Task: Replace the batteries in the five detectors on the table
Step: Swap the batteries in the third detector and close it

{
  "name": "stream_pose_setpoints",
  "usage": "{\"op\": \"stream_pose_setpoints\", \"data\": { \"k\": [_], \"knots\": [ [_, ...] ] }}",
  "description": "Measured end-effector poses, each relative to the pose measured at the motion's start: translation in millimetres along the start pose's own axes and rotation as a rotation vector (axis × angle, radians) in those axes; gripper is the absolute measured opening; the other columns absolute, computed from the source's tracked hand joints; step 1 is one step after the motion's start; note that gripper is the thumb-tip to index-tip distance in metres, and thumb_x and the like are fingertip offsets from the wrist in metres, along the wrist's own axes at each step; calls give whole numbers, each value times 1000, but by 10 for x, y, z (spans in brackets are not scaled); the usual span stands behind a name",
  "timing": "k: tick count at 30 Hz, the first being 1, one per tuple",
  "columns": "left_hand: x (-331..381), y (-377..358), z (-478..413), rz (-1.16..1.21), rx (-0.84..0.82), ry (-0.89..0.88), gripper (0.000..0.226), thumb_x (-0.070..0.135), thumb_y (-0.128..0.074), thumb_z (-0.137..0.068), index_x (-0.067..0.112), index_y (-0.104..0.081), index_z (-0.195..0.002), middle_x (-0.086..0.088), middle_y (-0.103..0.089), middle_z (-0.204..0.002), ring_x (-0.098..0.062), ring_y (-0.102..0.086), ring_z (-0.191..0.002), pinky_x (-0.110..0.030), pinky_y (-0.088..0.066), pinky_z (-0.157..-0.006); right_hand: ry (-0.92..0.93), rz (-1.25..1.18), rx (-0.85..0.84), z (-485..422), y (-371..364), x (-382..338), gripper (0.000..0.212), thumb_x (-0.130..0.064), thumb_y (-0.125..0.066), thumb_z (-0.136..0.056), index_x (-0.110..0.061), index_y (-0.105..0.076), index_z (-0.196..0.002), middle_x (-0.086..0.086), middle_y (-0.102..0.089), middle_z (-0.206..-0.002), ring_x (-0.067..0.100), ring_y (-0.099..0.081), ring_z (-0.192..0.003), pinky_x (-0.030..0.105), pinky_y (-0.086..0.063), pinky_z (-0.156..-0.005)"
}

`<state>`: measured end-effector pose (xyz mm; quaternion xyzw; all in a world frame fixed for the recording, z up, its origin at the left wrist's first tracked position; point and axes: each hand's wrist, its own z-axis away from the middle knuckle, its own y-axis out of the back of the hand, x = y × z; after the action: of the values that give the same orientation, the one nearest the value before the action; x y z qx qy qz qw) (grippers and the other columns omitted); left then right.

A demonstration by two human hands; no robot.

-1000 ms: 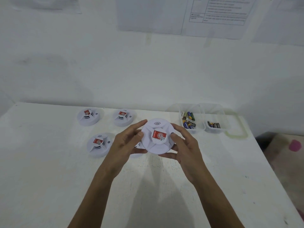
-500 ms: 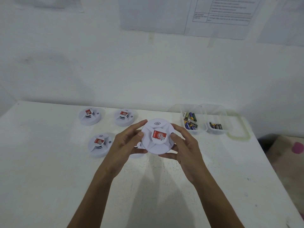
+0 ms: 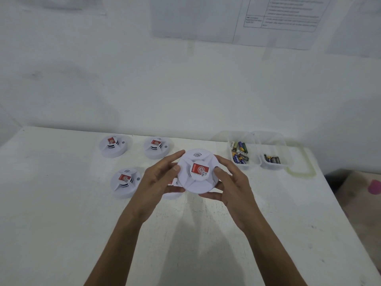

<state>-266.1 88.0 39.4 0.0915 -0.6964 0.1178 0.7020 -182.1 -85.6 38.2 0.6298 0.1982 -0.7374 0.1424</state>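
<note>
Gripping 1 detector (image 3: 198, 172), 2 hands (image 3: 158, 182) (image 3: 235, 186) hover near 4 other detectors (image 3: 113, 145) (image 3: 157, 148) (image 3: 124, 182) (image 3: 172, 195).

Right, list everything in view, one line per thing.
Held detector: one, white with red label, above the table between both grips.
Table detectors: four, white with red labels; one front left, two at the back, one mostly hidden behind the left grip.
Tubs: two, clear, back right; left tub beside right tub.
Batteries: several, mixed colours, in the left tub; a few dark ones in the right tub.
Lid: one, clear with greenish rim, right of the tubs.
Table: one, white.
Papers: white, on the wall.
Left grip: holds the held detector's left edge.
Right grip: holds its right edge.
</note>
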Motion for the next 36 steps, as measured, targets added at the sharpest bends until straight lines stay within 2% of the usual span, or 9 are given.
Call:
{"op": "stream_pose_setpoints", "data": {
  "k": [7, 12, 18, 23, 31, 36],
  "knots": [
    [8, 3, -11, -5, 3, 3, 44, 33, -52, -86, 31, -51, -130, 16, -68, -113, -10, -63, -109, -35, -58, -80, -10, -35, -2, -12, -3, 3, 24, -20, -53, -93, -31, -59, -114, -7, -66, -116, 16, -69, -98, 36, -59, -73],
    [11, 4, -12, -2, -2, -1, 40, 33, -51, -86, 36, -52, -126, 18, -69, -111, -8, -64, -108, -30, -57, -77, 3, -40, 9, -3, -18, -15, 23, -19, -53, -93, -32, -59, -111, -16, -67, -108, 12, -70, -93, 33, -59, -69],
    [6, 10, -8, -1, -4, -1, 39, 32, -51, -86, 37, -52, -126, 19, -69, -109, -8, -64, -108, -29, -57, -75, 21, -20, 6, 11, -26, -27, 24, -19, -53, -94, -33, -59, -113, -15, -68, -107, 10, -70, -93, 32, -59, -67],
    [1, 20, 8, 7, -5, -2, 42, 31, -51, -87, 33, -52, -129, 14, -69, -113, -12, -64, -109, -33, -57, -78, 20, -21, -4, 25, -29, -28, 25, -18, -53, -95, -33, -59, -113, -19, -71, -100, 10, -70, -92, 31, -58, -65],
    [2, 20, 26, 9, -10, -4, 41, 32, -51, -87, 35, -52, -127, 14, -68, -114, -12, -64, -110, -33, -57, -78, 11, -31, 3, 41, -23, -26, 25, -18, -53, -94, -31, -60, -116, -10, -68, -111, 14, -70, -95, 36, -59, -68],
    [10, 14, 37, 11, -15, -9, 42, 32, -51, -86, 34, -52, -128, 14, -68, -115, -12, -64, -110, -35, -57, -79, 14, -24, 4, 54, -24, -21, 25, -19, -53, -94, -33, -60, -113, -15, -69, -105, 12, -70, -94, 33, -59, -66]
  ]
}}
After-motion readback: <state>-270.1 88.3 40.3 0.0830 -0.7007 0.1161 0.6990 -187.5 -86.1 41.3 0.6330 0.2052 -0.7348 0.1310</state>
